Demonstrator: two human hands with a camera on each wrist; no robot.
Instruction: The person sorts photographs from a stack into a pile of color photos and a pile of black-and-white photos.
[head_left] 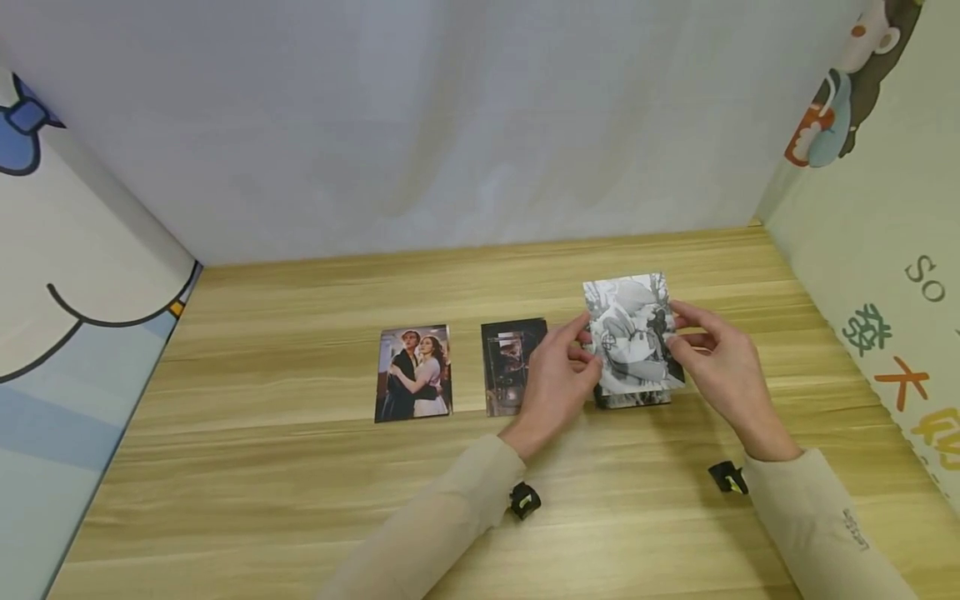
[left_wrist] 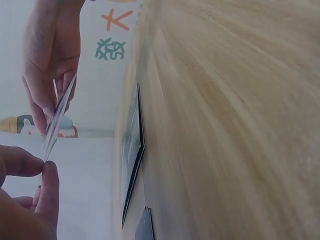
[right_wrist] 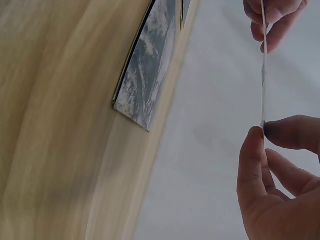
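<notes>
A black-and-white photo card [head_left: 633, 333] is held up off the table between both hands. My left hand [head_left: 558, 371] pinches its left edge between thumb and fingers; my right hand [head_left: 723, 371] pinches the right edge. In both wrist views the card is seen nearly edge-on. Directly below it lies a card stack [head_left: 637, 402], mostly hidden in the head view; the right wrist view shows the greyish picture on its top card [right_wrist: 147, 65]. Left of that, a dark photo card [head_left: 502, 367] lies partly behind my left hand. Farther left is a colour photo card [head_left: 414, 373] of a couple embracing.
The wood-grain table [head_left: 262, 467] meets a pale curtain-like wall [head_left: 337, 125] at the back. Printed panels with cartoon figures border both sides, the right panel [head_left: 885, 275] carrying lettering. Small black devices [head_left: 727, 477] sit by both wrists.
</notes>
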